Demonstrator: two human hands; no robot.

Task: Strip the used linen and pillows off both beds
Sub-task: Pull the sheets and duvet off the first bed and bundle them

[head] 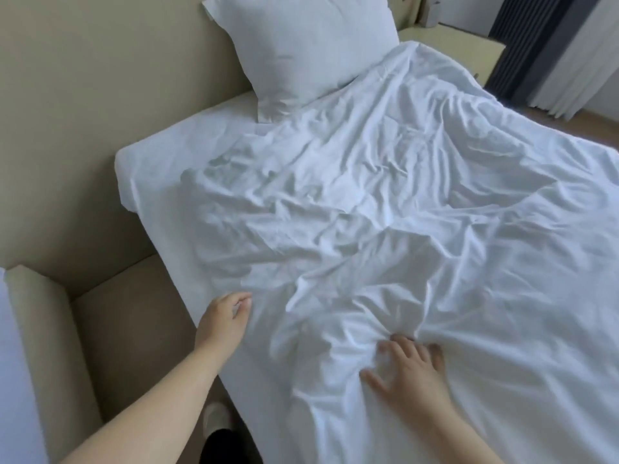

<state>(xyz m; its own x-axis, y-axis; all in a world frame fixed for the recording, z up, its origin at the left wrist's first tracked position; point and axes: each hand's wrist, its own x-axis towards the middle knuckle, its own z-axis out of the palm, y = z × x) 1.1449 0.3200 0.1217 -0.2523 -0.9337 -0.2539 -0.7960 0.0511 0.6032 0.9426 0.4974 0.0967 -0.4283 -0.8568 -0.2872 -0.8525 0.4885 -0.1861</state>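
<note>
**Both hands at the near edge of a rumpled bed**

Crumpled white duvet (385, 202) across most of the mattress, bunched into folds toward the near side. One white pillow (301, 45) upright at the head, leaning against the beige padded headboard (83, 95), its lower corner on the duvet's top edge. Bare strip of fitted sheet (150, 169) along the left side of the bed.

Right hand (408, 366) flat on the duvet, fingers spread and pressed into the cloth, folds gathered just ahead of the fingertips. Left hand (224, 321) at the duvet's left edge, fingers loosely curled; impossible to tell whether pinching any cloth.

Close against the bed's left side, a beige upholstered ledge (127, 329). Pale shoe (216, 416) on the floor in the narrow gap beside the bed. Beyond the far corner, a beige nightstand (452, 41) and dark and white curtains (542, 51).
</note>
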